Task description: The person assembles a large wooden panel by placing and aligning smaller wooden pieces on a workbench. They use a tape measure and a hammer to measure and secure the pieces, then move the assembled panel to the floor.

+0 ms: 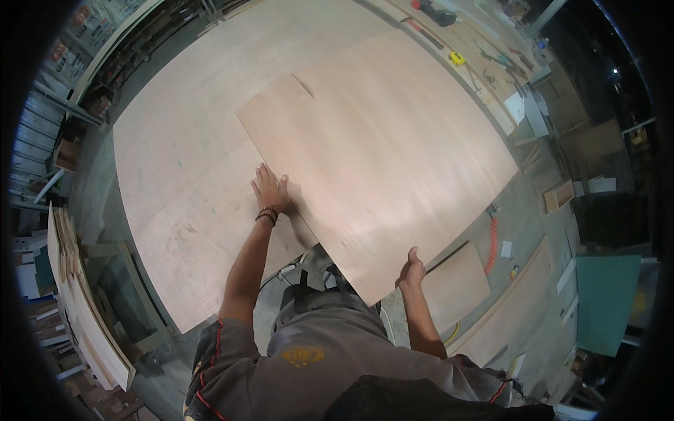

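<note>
A thin plywood sheet [382, 154] lies at an angle over a larger, paler plywood panel [179, 182], its near corner jutting past the panel toward my body. With fingers stretched out, my left hand [269, 191] rests flat at the sheet's left edge, its fingertips on the panel beside it. My right hand [412, 271] grips the sheet's near right edge, thumb upward; the other fingers are mostly hidden. A short dark split or slot [303, 85] shows near the sheet's far left corner.
At the far right, a workbench [484, 84] carries a yellow tape measure [457, 58] and a red-and-black power tool [435, 12]. A coiled red hose [493, 245] hangs at the right. Boards [95, 316] lean at the left; a green board [608, 302] stands at the right.
</note>
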